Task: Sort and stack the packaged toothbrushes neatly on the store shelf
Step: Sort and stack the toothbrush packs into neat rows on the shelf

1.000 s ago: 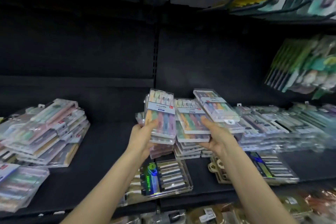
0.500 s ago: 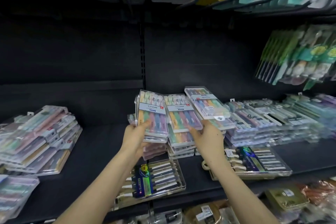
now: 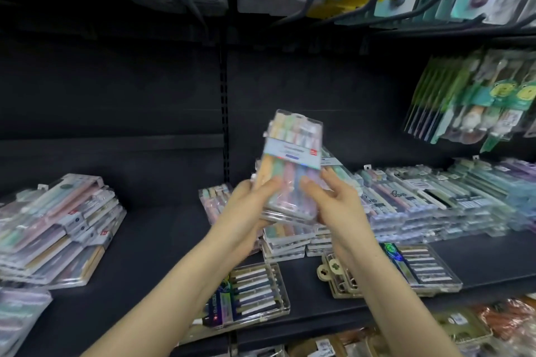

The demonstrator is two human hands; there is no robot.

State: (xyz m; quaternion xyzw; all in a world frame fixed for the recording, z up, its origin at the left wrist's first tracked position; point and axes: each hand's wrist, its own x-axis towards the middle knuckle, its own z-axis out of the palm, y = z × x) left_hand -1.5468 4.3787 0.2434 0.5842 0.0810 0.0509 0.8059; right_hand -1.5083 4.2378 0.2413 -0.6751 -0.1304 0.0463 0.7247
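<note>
Hands first: our left hand [image 3: 246, 209] and right hand [image 3: 338, 206] both had their grip clamped on a small stack of clear plastic packs of pastel toothbrushes [image 3: 293, 153], one hand per side, thumbs on the front. We held it tilted up in the air, just above the short middle piles of similar packs [image 3: 287, 240] on the black store shelf [image 3: 162, 240]. A messy leaning pile of packs [image 3: 58, 226] sat well off to the left, and a long blurry row of packs [image 3: 435, 203] sat to the right.

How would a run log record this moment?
left hand grips pastel toothbrush packs | right hand grips them too | packs over middle stack, unplaced
</note>
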